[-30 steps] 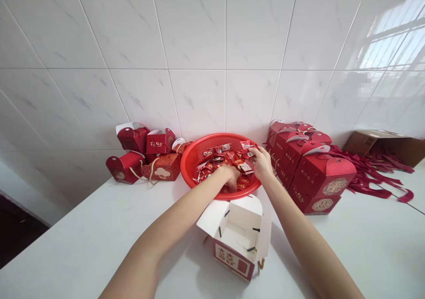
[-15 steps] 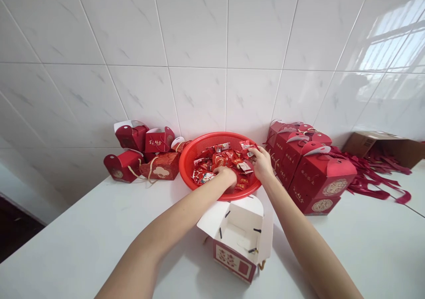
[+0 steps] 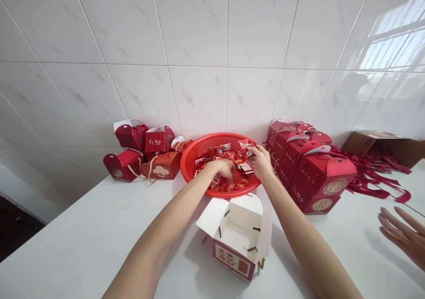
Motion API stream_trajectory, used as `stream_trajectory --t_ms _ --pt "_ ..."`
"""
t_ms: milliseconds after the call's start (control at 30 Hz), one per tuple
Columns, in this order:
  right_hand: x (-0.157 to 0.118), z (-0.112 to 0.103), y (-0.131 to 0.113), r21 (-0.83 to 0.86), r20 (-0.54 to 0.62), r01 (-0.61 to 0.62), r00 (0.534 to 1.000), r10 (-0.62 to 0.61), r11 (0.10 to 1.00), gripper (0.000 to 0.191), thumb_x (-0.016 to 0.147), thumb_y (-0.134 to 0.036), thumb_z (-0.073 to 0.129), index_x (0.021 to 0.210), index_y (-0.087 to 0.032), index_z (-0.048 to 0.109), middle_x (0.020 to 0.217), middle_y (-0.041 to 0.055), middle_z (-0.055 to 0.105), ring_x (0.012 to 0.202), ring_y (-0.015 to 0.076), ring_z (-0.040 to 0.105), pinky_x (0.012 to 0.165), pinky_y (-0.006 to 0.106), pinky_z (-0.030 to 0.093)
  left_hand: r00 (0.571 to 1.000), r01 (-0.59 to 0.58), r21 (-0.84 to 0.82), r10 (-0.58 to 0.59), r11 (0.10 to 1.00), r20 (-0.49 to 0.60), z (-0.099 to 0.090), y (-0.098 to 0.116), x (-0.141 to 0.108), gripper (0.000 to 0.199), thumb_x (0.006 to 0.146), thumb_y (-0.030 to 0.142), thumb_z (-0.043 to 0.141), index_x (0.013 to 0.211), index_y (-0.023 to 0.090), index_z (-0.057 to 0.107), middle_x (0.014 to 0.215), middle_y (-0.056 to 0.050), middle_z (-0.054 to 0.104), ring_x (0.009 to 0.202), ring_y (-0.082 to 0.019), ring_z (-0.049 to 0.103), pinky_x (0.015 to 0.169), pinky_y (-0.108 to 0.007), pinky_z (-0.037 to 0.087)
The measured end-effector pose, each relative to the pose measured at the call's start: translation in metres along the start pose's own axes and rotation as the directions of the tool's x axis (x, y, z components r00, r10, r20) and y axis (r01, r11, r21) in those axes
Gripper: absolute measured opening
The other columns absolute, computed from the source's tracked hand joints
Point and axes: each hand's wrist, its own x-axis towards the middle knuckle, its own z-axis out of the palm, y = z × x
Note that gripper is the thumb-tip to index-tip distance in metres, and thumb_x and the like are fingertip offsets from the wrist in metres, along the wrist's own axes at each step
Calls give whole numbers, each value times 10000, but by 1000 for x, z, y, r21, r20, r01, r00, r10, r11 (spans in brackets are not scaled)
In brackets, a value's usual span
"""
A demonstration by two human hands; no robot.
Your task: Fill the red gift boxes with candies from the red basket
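Observation:
A red plastic basket (image 3: pixel 187 166) holds many small red wrapped candies (image 3: pixel 241 180). My left hand (image 3: pixel 226 170) is inside it with fingers curled down over the candies; whatever they grip is hidden. At the basket's right rim, my right hand (image 3: pixel 261 161) is closed, pinching a red-and-white wrapped candy (image 3: pixel 245 144). In front of the basket, between my forearms, stands an open gift box (image 3: pixel 232 259) with a white inside, flaps folded out and a cord handle hanging at its side. No candies show in it.
Red gift boxes (image 3: pixel 312 175) are stacked right of the basket, and several more (image 3: pixel 161 164) sit to its left. Dark red ribbons (image 3: pixel 361 179) spill from a cardboard box (image 3: pixel 365 142). Another person's hand (image 3: pixel 403 232) reaches in at the right edge.
My left hand has shifted slightly up and back among the candies. My right hand stays nearly still with its candy. Another person's hand has come into view at the right.

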Motion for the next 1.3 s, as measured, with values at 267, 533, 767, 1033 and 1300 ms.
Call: stream_trajectory --t_ms 267,533,767,1033,1300 --pt "1 1 0 -12 3 -10 1000 10 1000 115 538 -240 713 607 -254 622 660 -7 643 615 150 569 628 323 482 965 -174 -378 81 909 -250 -15 -6 -11 322 607 84 674 917 173 678 959 -25 725 934 -220 676 801 -279 532" --pt "3 0 1 -11 -2 -28 1000 28 1000 177 508 -244 724 648 -216 617 648 -33 637 617 140 574 593 273 481 854 -422 -565 102 709 -510 -16 -9 -7 375 548 11 718 882 177 678 940 -22 709 994 -219 644 910 -338 516" --pt "4 -1 3 -10 16 -40 999 41 999 228 495 -234 745 665 -203 596 664 -39 647 633 137 585 588 259 489 747 -544 -627 -20 558 -665 -14 -16 2 413 528 57 791 906 161 662 947 -33 683 939 -200 627 865 -361 521" --pt "2 1 1 -10 5 -38 999 38 999 227 483 -237 742 645 -207 586 648 -43 642 642 141 583 589 261 492 731 -509 -670 -139 541 -668 -14 -12 1 302 600 99 767 866 158 635 812 4 643 774 -148 611 728 -282 490" --pt "0 0 2 -29 14 -26 1000 26 999 224 509 -249 733 689 -212 606 689 -36 654 664 148 596 606 269 503 714 -536 -638 -106 553 -692 -12 -14 3 334 600 314 819 838 160 643 719 24 616 698 -144 579 694 -279 452"
